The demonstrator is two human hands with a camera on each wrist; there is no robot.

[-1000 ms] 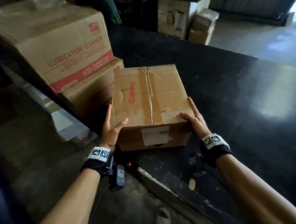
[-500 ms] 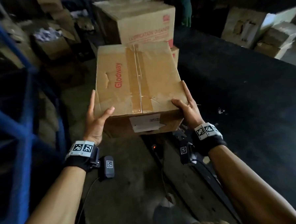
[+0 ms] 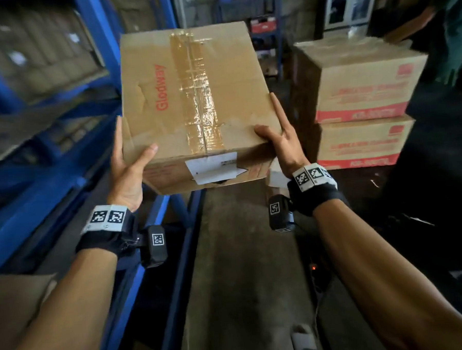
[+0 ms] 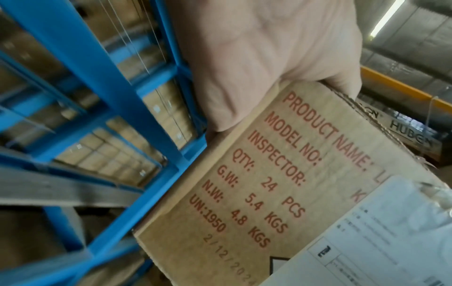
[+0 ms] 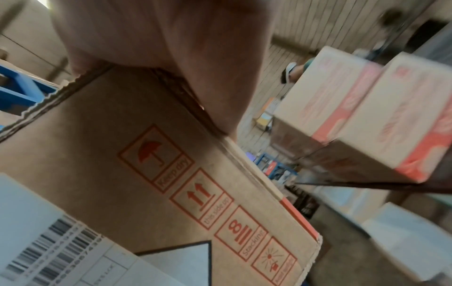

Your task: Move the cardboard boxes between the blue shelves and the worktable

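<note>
A taped cardboard box [image 3: 194, 101] printed "Glodway" hangs in the air in front of me, carried between both hands. My left hand [image 3: 128, 156] holds its near left corner, thumb over the top edge and fingers straight along the side. My right hand [image 3: 281, 140] holds the near right corner the same way. The left wrist view shows the left hand [image 4: 264, 58] on the box's printed side [image 4: 281, 193]. In the right wrist view the right hand [image 5: 171, 38] sits on the box's corner [image 5: 146, 174]. Blue shelves [image 3: 96, 29] stand to my left and the dark worktable [image 3: 439, 185] to my right.
Two stacked boxes with red bands [image 3: 358, 79] sit on the worktable's near end. The shelves hold rows of cartons [image 4: 110, 160]. A bare concrete aisle [image 3: 242, 268] runs between shelf and table. Someone in green [image 3: 455, 29] stands at the far right. Flat cardboard [image 3: 14, 301] lies lower left.
The box has come up off the worktable and swung left, away from the table, into the aisle by the blue shelves. Both hands keep the same hold.
</note>
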